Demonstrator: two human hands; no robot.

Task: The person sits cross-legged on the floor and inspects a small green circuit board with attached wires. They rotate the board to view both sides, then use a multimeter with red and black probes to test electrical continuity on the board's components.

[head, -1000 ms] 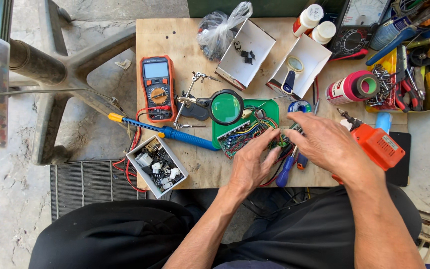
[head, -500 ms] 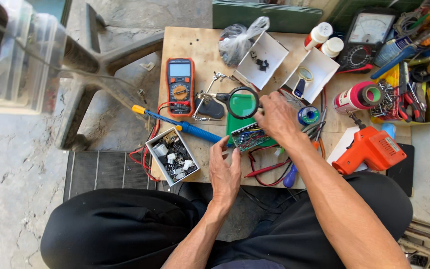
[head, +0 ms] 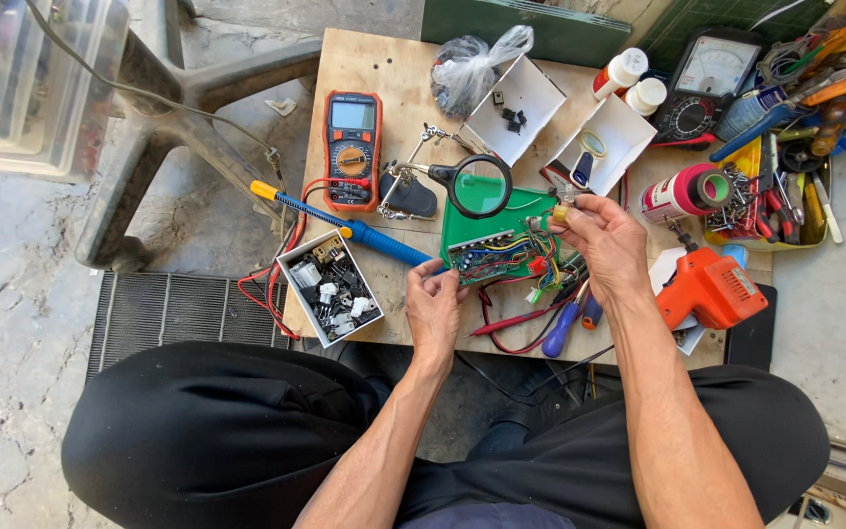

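The person sits at a small plywood table (head: 384, 69), its pale top scuffed and crowded. Their left hand (head: 435, 306) pinches the near corner of a green circuit board (head: 490, 245), thumb and fingers closed narrowly on its edge; the board lies flat near the table's front, bristling with coloured wires and dark sockets along its lower side. Their right hand (head: 607, 240) is raised just beyond the board's right end, fingertips closed on a small yellowish component (head: 560, 212), too tiny to make out further. A round magnifier (head: 480, 186) on a jointed metal helping-hand stand hangs over the board's far edge. To the left lie a blue-handled soldering iron (head: 364, 232) with a yellow end and an orange-cased multimeter (head: 352, 149) with a grey screen. A shallow cardboard box (head: 329, 288) of mixed parts sits at the table's front left corner, and an orange plastic soldering gun (head: 710, 287) lies to the right.
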